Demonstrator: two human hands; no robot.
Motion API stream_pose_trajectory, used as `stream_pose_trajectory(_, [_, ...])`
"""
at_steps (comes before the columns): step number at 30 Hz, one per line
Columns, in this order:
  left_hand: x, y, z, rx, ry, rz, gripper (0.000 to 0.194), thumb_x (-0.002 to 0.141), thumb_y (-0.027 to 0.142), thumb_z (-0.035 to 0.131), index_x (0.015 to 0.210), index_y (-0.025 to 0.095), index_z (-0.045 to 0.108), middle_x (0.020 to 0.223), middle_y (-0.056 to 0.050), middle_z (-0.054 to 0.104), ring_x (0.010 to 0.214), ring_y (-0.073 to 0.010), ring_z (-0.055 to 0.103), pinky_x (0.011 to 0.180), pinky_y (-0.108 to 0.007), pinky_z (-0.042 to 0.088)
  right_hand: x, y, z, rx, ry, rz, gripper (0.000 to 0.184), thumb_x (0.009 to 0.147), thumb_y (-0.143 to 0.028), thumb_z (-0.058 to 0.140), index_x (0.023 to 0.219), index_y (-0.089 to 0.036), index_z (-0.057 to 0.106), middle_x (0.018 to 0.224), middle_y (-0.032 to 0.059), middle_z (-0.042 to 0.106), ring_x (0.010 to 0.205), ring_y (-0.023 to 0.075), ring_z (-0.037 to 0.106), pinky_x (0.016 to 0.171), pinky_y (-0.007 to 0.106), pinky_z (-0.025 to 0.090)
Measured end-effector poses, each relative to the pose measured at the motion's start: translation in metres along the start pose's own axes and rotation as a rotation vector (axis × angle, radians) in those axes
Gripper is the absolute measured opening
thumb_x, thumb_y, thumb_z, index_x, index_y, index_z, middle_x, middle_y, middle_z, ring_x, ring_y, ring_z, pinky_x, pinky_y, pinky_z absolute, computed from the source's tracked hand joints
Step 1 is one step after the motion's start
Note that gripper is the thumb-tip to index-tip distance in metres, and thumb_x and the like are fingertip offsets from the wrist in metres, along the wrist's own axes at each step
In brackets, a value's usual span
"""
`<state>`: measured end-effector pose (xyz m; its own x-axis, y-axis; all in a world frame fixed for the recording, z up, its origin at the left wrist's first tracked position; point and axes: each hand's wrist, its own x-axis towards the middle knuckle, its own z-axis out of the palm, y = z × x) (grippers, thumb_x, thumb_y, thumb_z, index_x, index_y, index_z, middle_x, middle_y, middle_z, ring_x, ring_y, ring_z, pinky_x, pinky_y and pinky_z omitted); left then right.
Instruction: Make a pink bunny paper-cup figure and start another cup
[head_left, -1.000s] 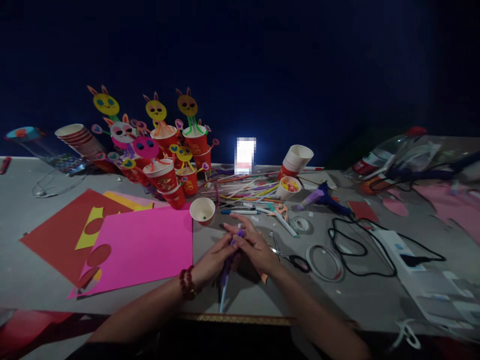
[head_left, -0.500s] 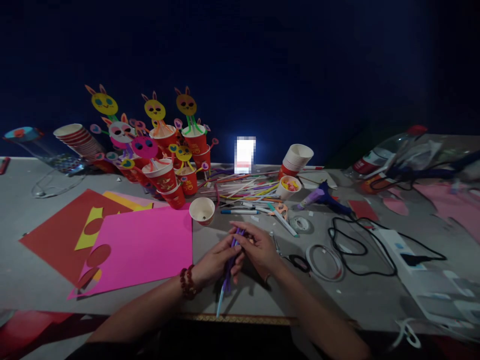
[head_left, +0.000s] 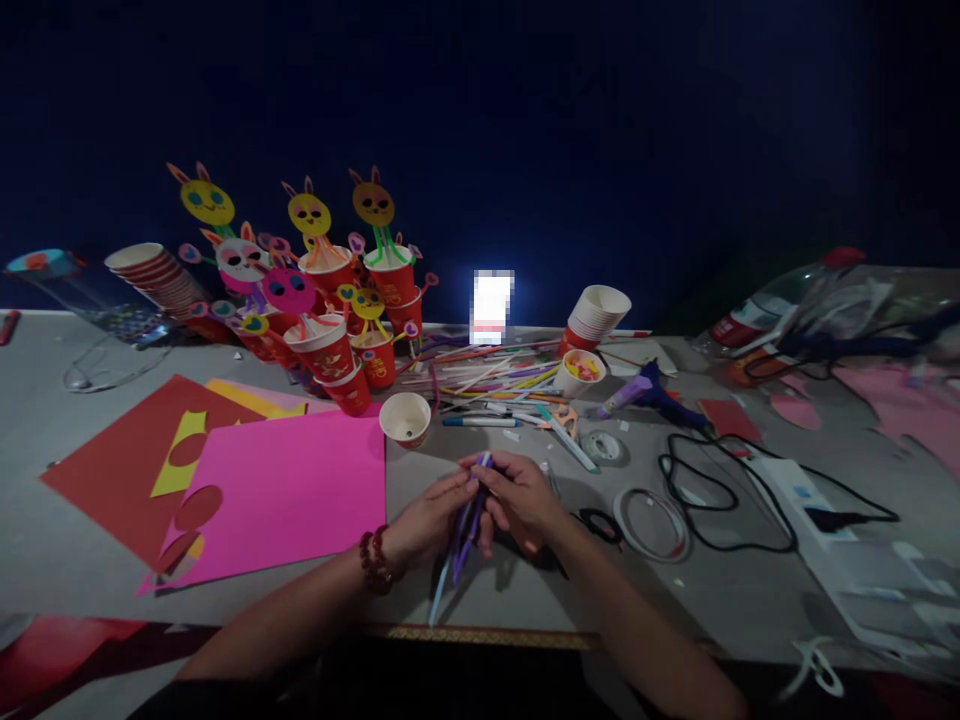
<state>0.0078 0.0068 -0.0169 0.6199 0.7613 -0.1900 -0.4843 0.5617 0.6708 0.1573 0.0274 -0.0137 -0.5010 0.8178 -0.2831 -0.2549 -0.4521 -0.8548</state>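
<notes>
Between my two hands is a small bundle of purple pipe cleaners (head_left: 465,550), with a pale blue strip (head_left: 438,596) beside them slanting down toward the table's front edge. My left hand (head_left: 431,515), with a red bead bracelet at its wrist, is closed round the bundle from the left. My right hand (head_left: 525,497) pinches the bundle near its top. A white-lined paper cup (head_left: 406,421) stands just beyond my left hand. Black-handled scissors (head_left: 600,525) lie to the right of my right hand, their blades partly hidden.
Red cups with paper bunny figures (head_left: 321,345) crowd the back left. Pink paper (head_left: 300,490) lies at left. Loose pipe cleaners (head_left: 495,375), markers (head_left: 480,422) and a tape roll (head_left: 602,447) lie ahead. A black cable (head_left: 720,545) and a power strip (head_left: 806,500) are at right.
My hands have shifted slightly, and the lower ends of the purple pipe cleaners have spread farther apart from the pale blue strip. My right fingers sit a little lower.
</notes>
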Motion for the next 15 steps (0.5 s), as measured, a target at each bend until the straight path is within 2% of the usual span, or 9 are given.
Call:
stream_pose_trajectory(2, [0.0,0.002,0.001,-0.014,0.016,-0.013,0.031,0.091,0.041,0.057,0.105,0.013,0.059,0.079,-0.008,0.073,0.057,-0.0157,0.068,0.054,-0.024,0.054,0.0,-0.001,0.002,0.054,0.0,0.035,0.053,0.083,-0.048,0.07,0.122,-0.014,0.062,0.033,-0.0123,0.044,0.029,0.0146,0.053,0.034,0.026,0.052])
stream_pose_trajectory(6, [-0.002,0.007,0.003,-0.046,0.017,-0.068,0.032,0.091,0.04,0.057,0.105,0.011,0.061,0.082,-0.012,0.075,0.061,-0.0182,0.07,0.056,-0.025,0.05,0.001,-0.001,-0.001,0.05,-0.005,0.043,0.053,0.079,-0.048,0.074,0.117,-0.013,0.066,0.032,-0.0137,0.04,0.025,0.0105,0.044,0.031,0.025,0.049])
stream_pose_trajectory(9, [-0.004,0.008,0.002,-0.071,-0.012,-0.113,0.033,0.091,0.038,0.055,0.104,0.009,0.063,0.085,-0.015,0.076,0.066,-0.0218,0.072,0.064,-0.03,0.052,0.002,-0.002,-0.007,0.022,-0.029,0.045,0.047,0.078,-0.046,0.075,0.111,-0.013,0.069,0.036,-0.0128,0.044,0.025,0.006,0.036,0.032,0.023,0.048])
stream_pose_trajectory(15, [-0.004,0.005,-0.001,-0.139,-0.067,-0.173,0.035,0.09,0.036,0.052,0.104,0.007,0.065,0.099,-0.02,0.074,0.074,-0.0239,0.073,0.073,-0.037,0.055,0.001,-0.01,-0.013,-0.096,-0.053,0.057,0.04,0.078,-0.044,0.075,0.105,-0.015,0.073,0.051,-0.007,0.057,0.031,0.0015,0.034,0.032,0.015,0.03])
